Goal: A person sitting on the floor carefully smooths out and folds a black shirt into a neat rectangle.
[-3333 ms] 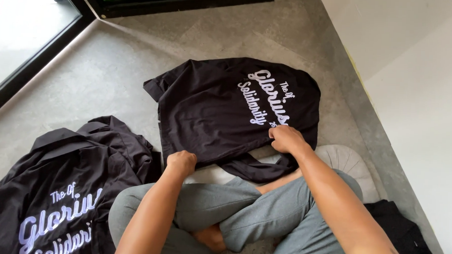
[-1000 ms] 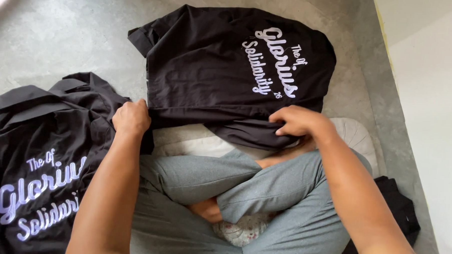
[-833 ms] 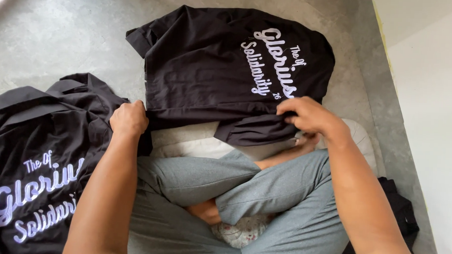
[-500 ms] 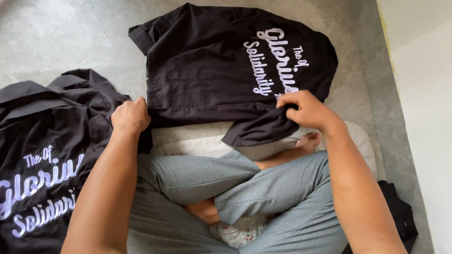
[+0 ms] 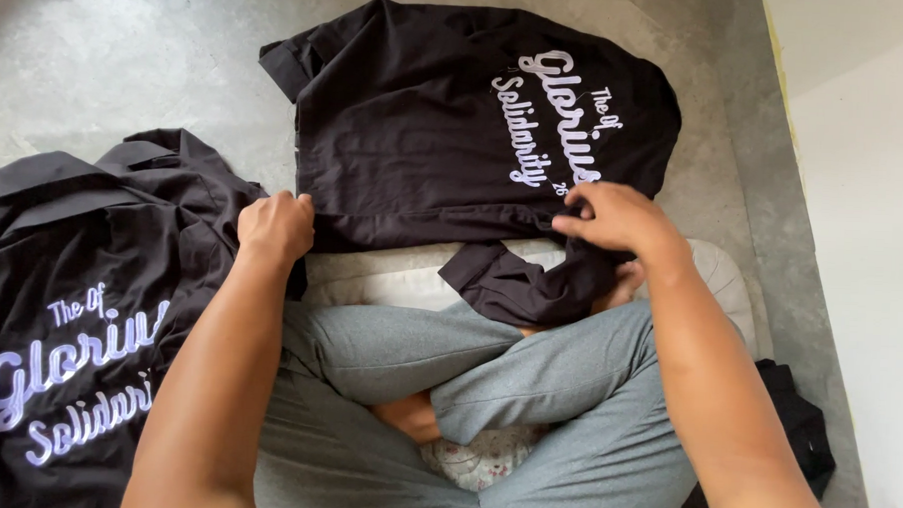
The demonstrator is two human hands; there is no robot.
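Black shirt (image 5: pixel 446 134) lay spread on grey concrete floor (image 5: pixel 108 62), pale lettering up, left hand (image 5: pixel 275 225) clenched on its near-left edge, right hand (image 5: pixel 618 218) pinched its near-right hem, sleeve (image 5: pixel 526 282) draped over cushion (image 5: pixel 391 277), second black shirt (image 5: pixel 80 301) lay left, crossed legs in grey trousers (image 5: pixel 447 384) below.

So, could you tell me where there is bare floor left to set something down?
Bare floor lies at the upper left, bordered by the spread shirt and the shirt pile. A narrow strip runs between the spread shirt and the wall. Around both hands and the crossed legs it is crowded.
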